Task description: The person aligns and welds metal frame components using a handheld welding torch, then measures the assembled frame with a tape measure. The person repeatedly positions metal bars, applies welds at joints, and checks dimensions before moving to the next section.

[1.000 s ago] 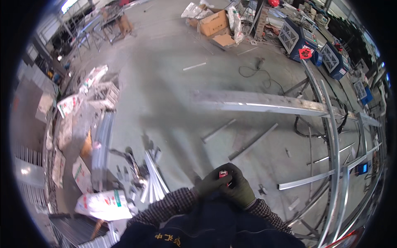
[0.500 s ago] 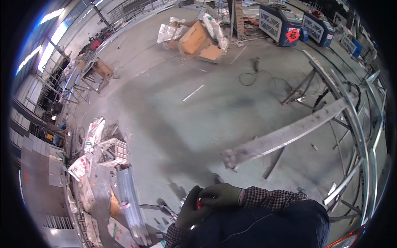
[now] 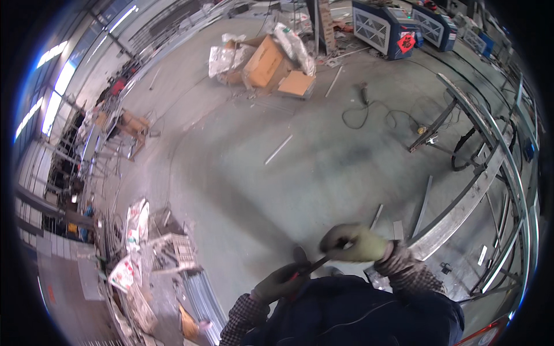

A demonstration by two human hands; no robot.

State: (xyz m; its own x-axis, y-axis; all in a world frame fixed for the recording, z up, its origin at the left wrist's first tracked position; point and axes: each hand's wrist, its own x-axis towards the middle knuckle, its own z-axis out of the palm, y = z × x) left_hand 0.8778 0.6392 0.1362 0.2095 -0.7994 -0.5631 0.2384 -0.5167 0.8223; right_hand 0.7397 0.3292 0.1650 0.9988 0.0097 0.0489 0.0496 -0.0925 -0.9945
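My left hand (image 3: 280, 284), in a dark work glove, is closed around a small red object (image 3: 296, 275) in front of my dark jacket. A short dark strip (image 3: 318, 264) runs from it up toward my right hand (image 3: 358, 243). That hand wears a green-grey glove, and its fingers are pinched at the strip's upper end. The glove hides most of the red object, so its kind is unclear. To the right of my right hand, a long grey metal beam (image 3: 441, 235) lies along a frame of metal bars (image 3: 515, 179).
A white crate (image 3: 183, 252) and long metal profiles (image 3: 203, 300) lie at the left. Ahead are an opened cardboard box (image 3: 264, 61), a thin strip (image 3: 279, 149) on the floor and a corded power tool (image 3: 363, 94). Blue-and-white machines (image 3: 378, 32) stand at the far right.
My hands have moved apart, the right one going up and to the right, and the dark strip now shows between them. The view has shifted, and the beam appears farther right.
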